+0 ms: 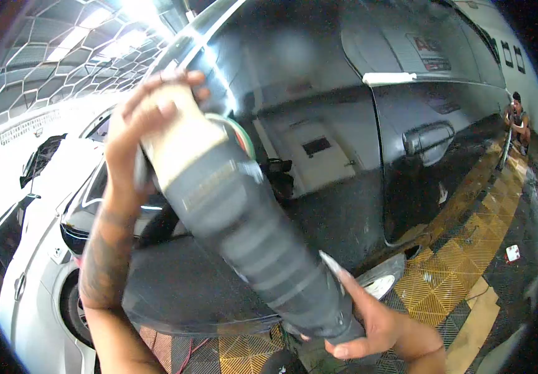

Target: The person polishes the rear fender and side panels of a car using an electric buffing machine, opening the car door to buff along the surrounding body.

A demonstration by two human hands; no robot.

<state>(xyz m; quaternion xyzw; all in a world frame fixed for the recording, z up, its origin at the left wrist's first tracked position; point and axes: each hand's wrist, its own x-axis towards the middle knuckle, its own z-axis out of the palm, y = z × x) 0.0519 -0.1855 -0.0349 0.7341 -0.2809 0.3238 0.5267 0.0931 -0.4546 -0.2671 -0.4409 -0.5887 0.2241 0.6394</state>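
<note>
A long, motion-blurred tool, which looks like a car polisher, runs diagonally across the view. Its thick ribbed body is black and its head is cream. Behind the head, the curved green edge of a round pad shows. My left hand is wrapped over the cream head at upper left. Around the black lower end closes my right hand, thumb and fingers on opposite sides. Just beyond the tool stands the glossy black car, its side panels reflecting the room. Whether the pad touches the panel is hidden.
A silver car stands at left. Far right, a person crouches near the black car's end. Yellow and black floor tiles run alongside, with a small white object on the floor. A red cord lies below.
</note>
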